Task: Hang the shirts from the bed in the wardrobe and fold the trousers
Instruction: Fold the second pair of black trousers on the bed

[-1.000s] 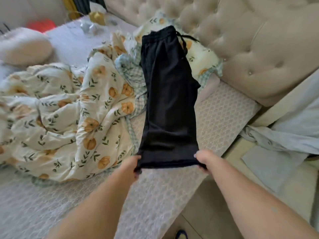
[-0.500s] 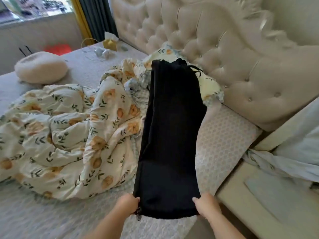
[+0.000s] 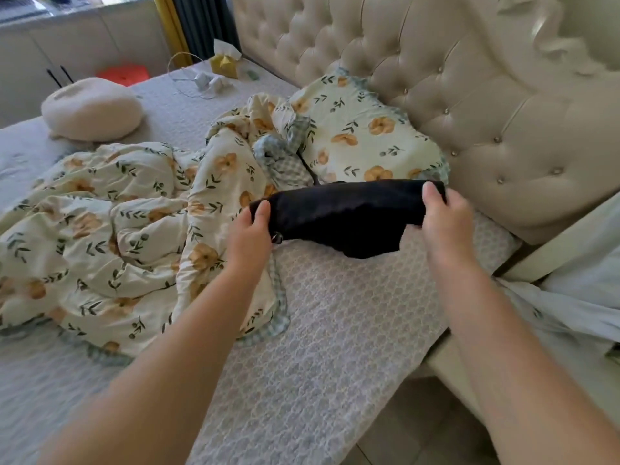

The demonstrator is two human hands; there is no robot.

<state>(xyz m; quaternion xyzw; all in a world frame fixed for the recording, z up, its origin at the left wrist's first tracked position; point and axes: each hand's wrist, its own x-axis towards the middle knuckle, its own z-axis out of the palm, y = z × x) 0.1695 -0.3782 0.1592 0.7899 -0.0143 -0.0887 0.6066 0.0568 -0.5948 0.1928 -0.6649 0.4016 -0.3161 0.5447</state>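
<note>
While both hands hold them by the ends, the black trousers (image 3: 345, 216) hang as a short doubled band just above the bed (image 3: 335, 330), their lower fold touching the patterned cover near the headboard side. The left hand (image 3: 250, 236) grips the end at nine o'clock, thumb on top and fingers curled beneath the cloth; the right hand (image 3: 443, 216) clasps the end at three o'clock in the same way, thumb laid over the top edge. At twelve o'clock from the trousers, a flowered pillow (image 3: 362, 139) leans against the tufted cream headboard (image 3: 486, 95). From nine round to seven o'clock, a crumpled flowered duvet (image 3: 117, 229) spreads over the bed, its checked underside showing at the edges. Farther out at ten o'clock, a round cream cushion (image 3: 90, 109) lies on the cover, and at eleven o'clock a yellow tissue box (image 3: 224, 63) stands near the far edge. At four o'clock, pale blue cloth (image 3: 587, 297) lies beside the bed.
</note>
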